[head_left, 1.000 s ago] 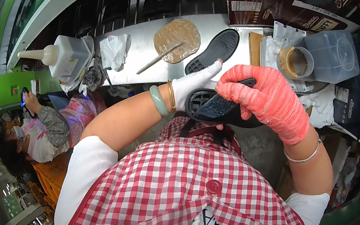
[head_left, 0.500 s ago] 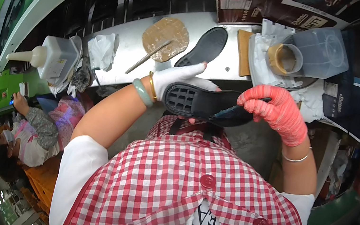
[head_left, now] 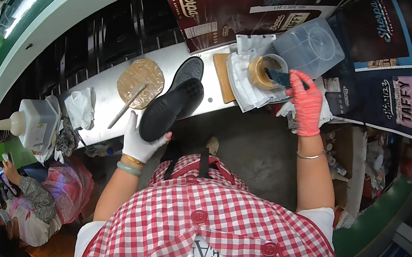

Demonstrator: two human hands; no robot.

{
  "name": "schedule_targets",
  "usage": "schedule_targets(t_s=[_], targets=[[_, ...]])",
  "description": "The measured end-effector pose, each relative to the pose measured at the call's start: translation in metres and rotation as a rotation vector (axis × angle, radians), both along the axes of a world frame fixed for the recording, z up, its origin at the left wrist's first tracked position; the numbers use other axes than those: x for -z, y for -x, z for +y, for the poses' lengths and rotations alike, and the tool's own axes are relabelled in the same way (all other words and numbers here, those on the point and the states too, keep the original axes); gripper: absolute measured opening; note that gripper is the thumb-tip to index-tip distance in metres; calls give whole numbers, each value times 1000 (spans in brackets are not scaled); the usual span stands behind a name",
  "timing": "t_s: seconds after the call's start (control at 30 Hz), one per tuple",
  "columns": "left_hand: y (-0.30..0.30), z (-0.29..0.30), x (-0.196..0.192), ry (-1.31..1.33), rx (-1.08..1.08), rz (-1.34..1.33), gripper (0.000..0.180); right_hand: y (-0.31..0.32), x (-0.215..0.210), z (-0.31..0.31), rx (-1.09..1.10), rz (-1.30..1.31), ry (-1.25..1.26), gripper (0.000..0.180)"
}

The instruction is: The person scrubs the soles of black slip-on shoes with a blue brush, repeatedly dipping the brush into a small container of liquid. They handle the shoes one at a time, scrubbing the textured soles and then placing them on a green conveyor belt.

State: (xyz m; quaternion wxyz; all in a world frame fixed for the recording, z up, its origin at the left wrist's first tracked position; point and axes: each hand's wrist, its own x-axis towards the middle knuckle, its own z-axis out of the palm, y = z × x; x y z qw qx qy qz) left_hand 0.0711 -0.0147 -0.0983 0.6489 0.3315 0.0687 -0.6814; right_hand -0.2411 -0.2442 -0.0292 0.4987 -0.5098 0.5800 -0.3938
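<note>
My left hand [head_left: 139, 140], in a white glove with bare fingertips, grips a black shoe sole [head_left: 163, 116] at its near end. The sole is tilted, and its far end overlaps another black sole [head_left: 192, 68] lying on the metal worktop [head_left: 100, 121]. To the right, my right hand [head_left: 305, 110], in a coral-red knit glove, is closed on a dark, flat brush-like tool [head_left: 281, 78]. The tool's tip is inside a small cup with a brown-taped rim [head_left: 257, 77]; the contents cannot be made out. The cup stands beside a translucent plastic container [head_left: 311, 48] on white paper.
A tan block [head_left: 222, 78] lies left of the cup. Farther left are a round brown wrapped disc [head_left: 140, 79] with a thin rod [head_left: 124, 108] on it, crumpled white paper [head_left: 80, 106] and a nozzled white bottle [head_left: 33, 123]. Another person [head_left: 41, 204] sits at the left.
My right hand has moved away from the sole to the cup, carrying the tool. My left hand has turned the sole over and lowered it toward the worktop. The view has shifted right.
</note>
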Motion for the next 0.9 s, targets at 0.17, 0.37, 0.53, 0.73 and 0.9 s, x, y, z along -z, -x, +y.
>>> schedule_targets(t_s=[0.17,0.37,0.53,0.73,0.9], targets=[[13,9,4,-58,174,116,64,-4,16,-9,-24,13,-40,24],[19,5,2,-173,231,72,57,4,29,-17,-27,-42,-63,27],[30,-9,-29,-73,146,120,58,4,20,3,51,-308,-209,24],[42,-39,-55,183,102,164,62,-67,-62,70,-258,-473,-239,24],[53,-47,-81,261,88,176,62,-88,-78,91,-310,-540,-262,23]])
